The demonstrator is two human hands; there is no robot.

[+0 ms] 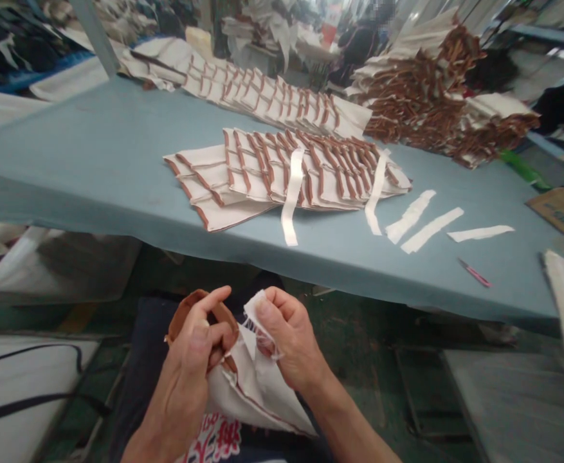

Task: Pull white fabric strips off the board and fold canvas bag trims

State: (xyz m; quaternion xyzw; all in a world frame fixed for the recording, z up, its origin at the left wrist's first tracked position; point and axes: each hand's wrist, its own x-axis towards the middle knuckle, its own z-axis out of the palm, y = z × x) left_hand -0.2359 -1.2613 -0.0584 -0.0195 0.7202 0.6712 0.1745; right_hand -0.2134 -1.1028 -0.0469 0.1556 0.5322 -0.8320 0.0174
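Both my hands hold one cream cloth piece with brown trim point(257, 386) over my lap, below the table's front edge. My left hand point(195, 347) is closed on its brown strap loop, forefinger stretched along the top. My right hand point(286, 334) pinches a frayed cream corner of the same piece between thumb and fingers. On the blue table point(93, 161) ahead lies a fanned row of like pieces point(286, 167), with white strips draped over it.
Loose white strips point(426, 222) and a small pink tool point(474, 273) lie on the table's right part. A second fanned row point(272, 93) and a tall heap of brown-strapped pieces point(436, 90) sit at the back. A cardboard piece point(561, 209) lies far right. A person is in the far background.
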